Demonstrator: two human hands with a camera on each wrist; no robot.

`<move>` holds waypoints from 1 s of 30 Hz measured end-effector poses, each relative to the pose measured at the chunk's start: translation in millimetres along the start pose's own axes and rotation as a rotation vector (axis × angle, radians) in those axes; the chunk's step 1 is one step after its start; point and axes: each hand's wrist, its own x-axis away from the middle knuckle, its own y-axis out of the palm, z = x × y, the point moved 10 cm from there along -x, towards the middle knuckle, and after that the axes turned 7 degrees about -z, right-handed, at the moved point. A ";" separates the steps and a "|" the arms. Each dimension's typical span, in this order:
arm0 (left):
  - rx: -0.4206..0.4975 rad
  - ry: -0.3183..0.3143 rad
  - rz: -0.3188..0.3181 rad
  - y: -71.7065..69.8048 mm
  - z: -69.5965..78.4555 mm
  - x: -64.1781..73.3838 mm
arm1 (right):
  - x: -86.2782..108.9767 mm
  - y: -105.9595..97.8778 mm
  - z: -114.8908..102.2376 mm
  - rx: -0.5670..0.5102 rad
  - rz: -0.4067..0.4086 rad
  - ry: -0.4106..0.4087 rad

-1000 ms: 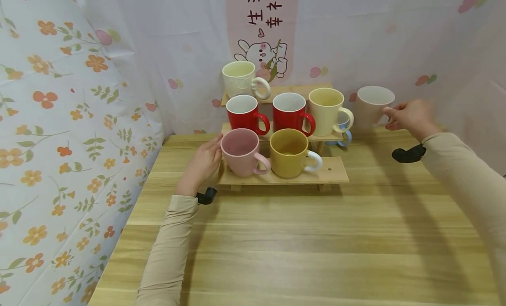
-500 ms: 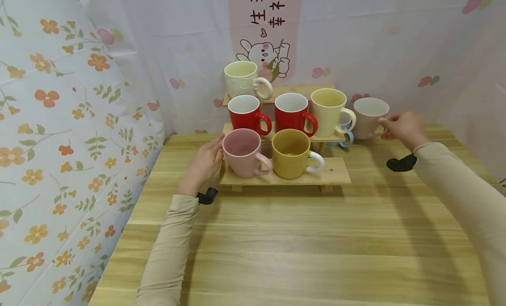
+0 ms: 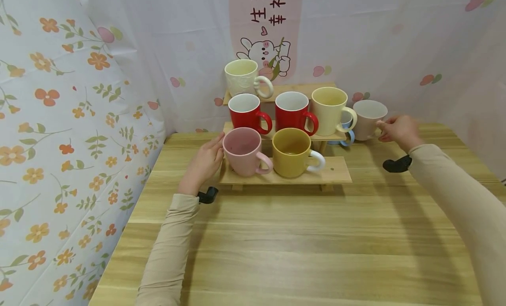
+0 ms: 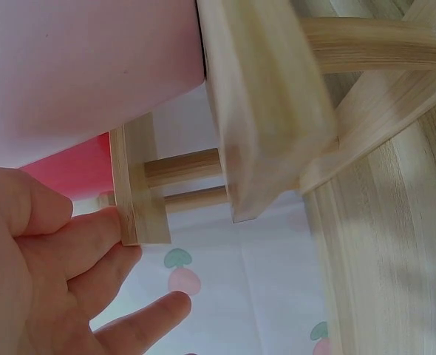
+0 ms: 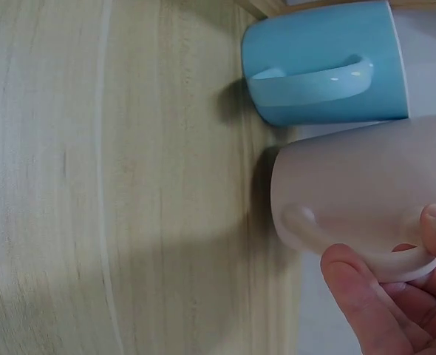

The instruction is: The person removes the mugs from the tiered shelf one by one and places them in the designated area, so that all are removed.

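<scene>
The pale mug (image 3: pixel 364 123) is now lower than it was a second ago: it was held higher against the wall cloth (image 3: pixel 399 55), and it has come down to the far part of the bench (image 3: pixel 292 244), to the right of the wooden stand (image 3: pixel 336 174). It is upright, with its opening toward the ceiling, and just beside the blue mug (image 5: pixel 325 59); whether these two touch, I cannot tell. Its base seems to me to meet the bench, or almost, so I judge the lowering as nearly finished, and what remains is probably the letting go. My two hands are well apart. The right hand (image 3: pixel 401 132) has its thumb and fingers pinching the handle (image 5: pixel 318 235) of the pale mug. The left hand (image 3: pixel 203 161) has not changed its place; it holds no mug, and its relaxed fingers touch the end of the middle board of the stand, near the pink mug (image 3: pixel 245 161). Around this, the other mugs keep their places on the stand: the mustard mug (image 3: pixel 290 159) beside the pink one, two red mugs (image 3: pixel 245 117) and the cream mug (image 3: pixel 327 117) on the middle level, and the white mug (image 3: pixel 239 83) on top.
</scene>
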 end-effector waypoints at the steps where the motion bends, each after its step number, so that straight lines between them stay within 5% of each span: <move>1: 0.001 -0.003 -0.001 0.0 -0.4 -0.2 | -0.4 0.6 0.5 0.004 -0.002 0.002; 18: 0.000 -0.011 0.007 -0.5 -1.6 -0.8 | -5.3 10.3 9.0 0.011 -0.017 0.026; 30: 0.015 0.030 0.022 -1.1 -0.2 0.9 | -9.0 15.3 8.6 -0.130 -0.026 0.011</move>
